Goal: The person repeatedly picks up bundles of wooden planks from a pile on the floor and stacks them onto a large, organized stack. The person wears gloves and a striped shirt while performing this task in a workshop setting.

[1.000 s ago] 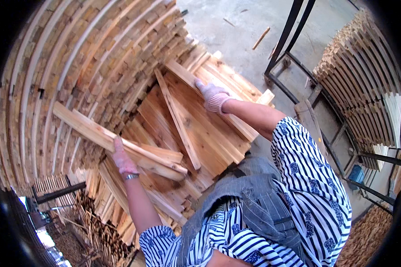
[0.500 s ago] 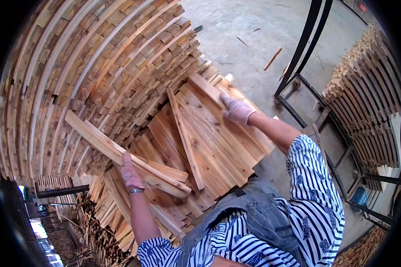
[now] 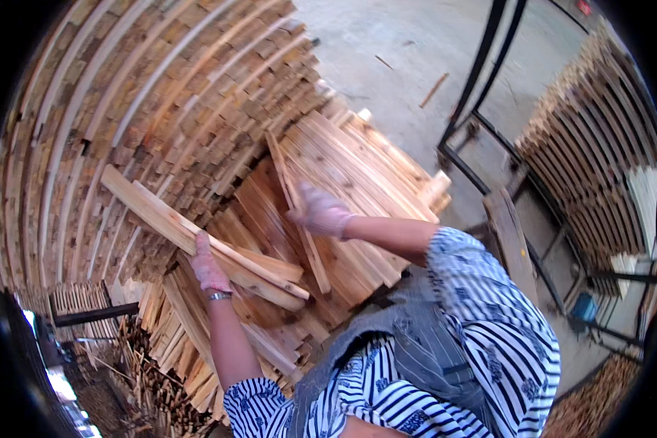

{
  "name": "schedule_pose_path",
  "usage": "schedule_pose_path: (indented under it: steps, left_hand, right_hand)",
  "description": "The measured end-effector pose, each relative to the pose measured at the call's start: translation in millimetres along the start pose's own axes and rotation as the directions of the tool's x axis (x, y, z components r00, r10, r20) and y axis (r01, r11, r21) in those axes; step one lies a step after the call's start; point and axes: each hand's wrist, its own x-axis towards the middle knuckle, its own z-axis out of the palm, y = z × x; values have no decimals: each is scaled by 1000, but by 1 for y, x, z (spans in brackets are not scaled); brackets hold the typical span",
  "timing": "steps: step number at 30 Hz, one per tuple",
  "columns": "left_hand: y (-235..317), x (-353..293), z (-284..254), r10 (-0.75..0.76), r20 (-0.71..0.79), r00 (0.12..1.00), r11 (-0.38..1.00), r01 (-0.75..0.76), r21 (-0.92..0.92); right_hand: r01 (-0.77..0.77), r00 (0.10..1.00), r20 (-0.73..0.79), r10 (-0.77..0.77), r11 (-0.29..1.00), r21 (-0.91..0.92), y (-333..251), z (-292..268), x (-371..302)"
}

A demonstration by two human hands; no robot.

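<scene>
My left hand (image 3: 210,264), in a pale pinkish work glove, is closed around a small bunch of wooden planks (image 3: 179,232). These lie slantwise, with their far ends toward the tall stack. My right hand (image 3: 325,210), gloved as well, is over the middle of the board layer, its fingers at a narrow wooden strip (image 3: 310,252). Motion smears these fingers, so I cannot tell whether they grip it. Under both hands lies a layer of side-by-side boards (image 3: 358,252). A shorter plank piece (image 3: 274,266) rests beside the held bunch.
A tall stack of wooden slats (image 3: 160,95) rises along the left. Black metal frames (image 3: 482,120) and another slat stack (image 3: 588,153) stand at the right. Loose sticks (image 3: 434,90) lie on the concrete floor. Offcuts (image 3: 150,365) are heaped at lower left.
My right hand has moved left and nearer, from a plank at the layer's far right to the narrow strip. That plank now lies among the boards. The left hand keeps its hold.
</scene>
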Motion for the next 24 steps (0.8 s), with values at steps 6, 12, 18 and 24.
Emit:
schedule_pose_path:
  steps: [6, 12, 18, 24]
  left_hand:
    - [2, 6, 2, -49, 65, 997, 984, 59, -169]
    - [-10, 19, -1, -34, 98, 995, 978, 53, -200]
    - [-22, 27, -3, -60, 84, 995, 972, 78, -220]
    - [-21, 19, 0, -272, -75, 959, 960, 276, 44]
  right_hand:
    - [-261, 956, -122, 266, 964, 56, 8, 98, 57]
    - [-81, 975, -193, 106, 988, 132, 50, 4, 24]
    - [-153, 969, -219, 111, 971, -184, 118, -107, -7]
    - [-245, 961, -236, 143, 838, -487, 152, -87, 24]
